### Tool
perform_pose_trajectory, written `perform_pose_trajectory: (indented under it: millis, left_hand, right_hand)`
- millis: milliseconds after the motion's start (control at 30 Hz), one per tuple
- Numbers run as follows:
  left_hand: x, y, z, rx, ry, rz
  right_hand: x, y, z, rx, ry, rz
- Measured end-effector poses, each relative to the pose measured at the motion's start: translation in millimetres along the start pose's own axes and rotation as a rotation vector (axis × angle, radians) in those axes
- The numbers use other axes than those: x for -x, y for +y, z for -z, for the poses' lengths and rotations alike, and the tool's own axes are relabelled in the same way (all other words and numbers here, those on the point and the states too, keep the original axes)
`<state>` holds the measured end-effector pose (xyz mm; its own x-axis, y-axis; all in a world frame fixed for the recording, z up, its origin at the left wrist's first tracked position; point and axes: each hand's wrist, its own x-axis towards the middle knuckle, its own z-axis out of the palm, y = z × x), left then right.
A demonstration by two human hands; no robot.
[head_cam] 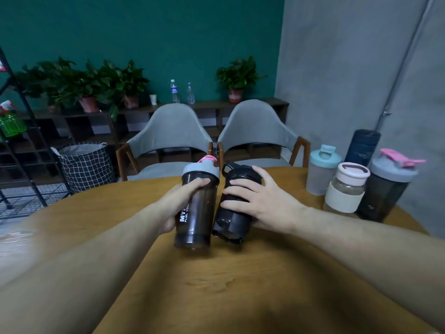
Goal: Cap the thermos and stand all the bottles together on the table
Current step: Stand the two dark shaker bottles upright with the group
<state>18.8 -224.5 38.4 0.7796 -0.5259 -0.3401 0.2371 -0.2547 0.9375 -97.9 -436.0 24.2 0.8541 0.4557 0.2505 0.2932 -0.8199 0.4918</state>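
At the middle of the round wooden table (265,273), two dark bottles side by side, nearly touching. On the left, a smoky shaker bottle (196,208) with a grey lid and pink flip cap, white lettering down its wall, wrapped by the left hand (178,203), fingers curled around the upper body and thumb behind; upright with a slight lean, whether its base rests on the wood or sits just above it impossible to tell. On the right, a black bottle (234,208) with a black lid and carry loop, tilted so that its top leans away to the right, gripped by the right hand (262,203) with fingers spread across its front and the palm against its right side. Further right, near the table's edge by the grey wall, a cluster of four standing close together: a frosted shaker with a pale blue lid (321,172), a clear bottle with a cream sleeve and pinkish lid (346,189), a dark shaker with a grey lid and pink cap (387,189), and behind them a tall dark blue thermos (362,147). Beyond the table, two grey chairs (171,133); behind those, a low shelf with potted plants (130,80) and two water bottles (175,91).
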Motion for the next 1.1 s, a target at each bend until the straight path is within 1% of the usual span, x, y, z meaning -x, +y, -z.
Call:
perform_pose_trajectory:
  millis: [133,300,367,467,533,667,800,900,967,1000,1100]
  left_hand:
    - [14,-4,-16,0.174,-0.108,0.097]
    - [25,-5,-33,0.348,-0.177,0.075]
    - [27,-6,-43,0.394,-0.214,0.064]
    - [27,-8,-63,0.450,-0.287,0.050]
    - [26,-9,-79,0.435,-0.338,0.017]
    - [24,-9,-111,0.413,-0.402,-0.014]
    - [23,-5,-141,0.426,-0.456,-0.013]
    - [23,-1,-168,0.418,-0.470,-0.040]
    - [23,1,-187,0.399,-0.479,-0.057]
    - [23,2,-197,0.388,-0.481,-0.065]
    - [23,1,-222,0.372,-0.486,-0.094]
  right_hand:
    - [23,0,11,0.008,0.048,-0.077]
    - [56,3,17,0.009,0.182,-0.172]
    - [70,6,20,-0.020,0.206,-0.205]
    - [90,12,22,-0.103,0.150,-0.275]
    - [108,13,21,-0.141,0.103,-0.339]
    - [148,12,27,-0.368,-0.029,-0.479]
    - [175,9,32,-0.511,0.025,-0.582]
    - [195,12,34,-0.750,0.036,-0.706]
    - [207,12,35,-0.933,0.101,-0.765]
    - [213,12,35,-0.984,0.142,-0.785]
    - [225,14,34,-1.040,0.270,-0.884]
